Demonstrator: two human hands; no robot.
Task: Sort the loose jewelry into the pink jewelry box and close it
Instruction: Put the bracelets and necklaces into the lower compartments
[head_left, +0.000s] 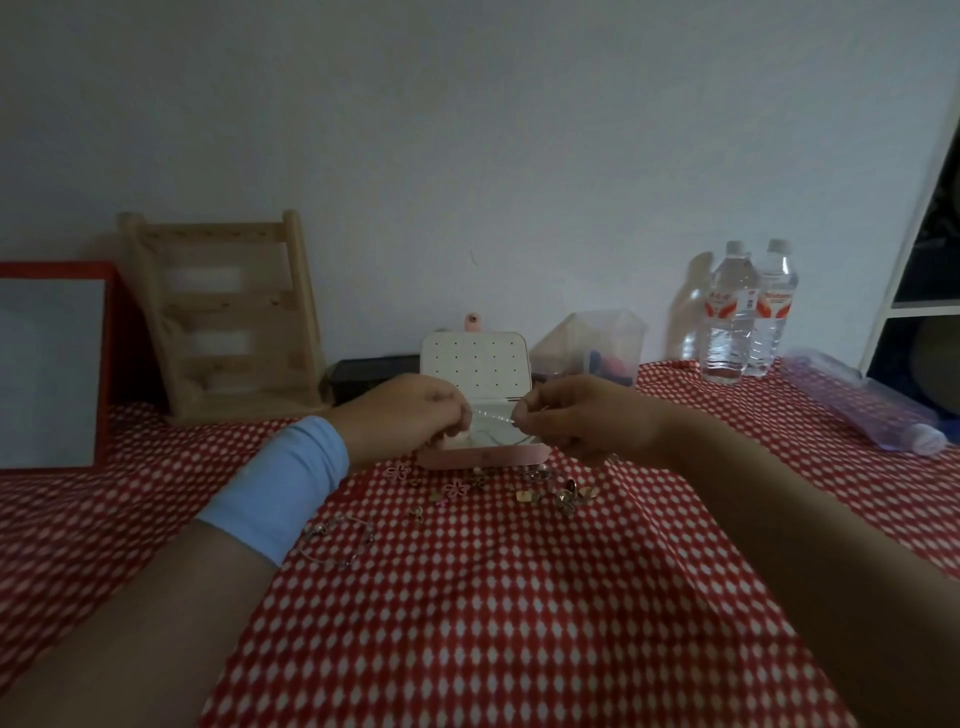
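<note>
Fingers of the left hand and right hand pinch a thin chain over the open pink jewelry box at centre, while many loose pieces and a bracelet lie unsorted on the near counter.

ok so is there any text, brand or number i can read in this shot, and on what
Nothing here can be read.
Bottle labels: red and white print, too blurred to read.
Box lid: only a grid of dots, no words.
</note>
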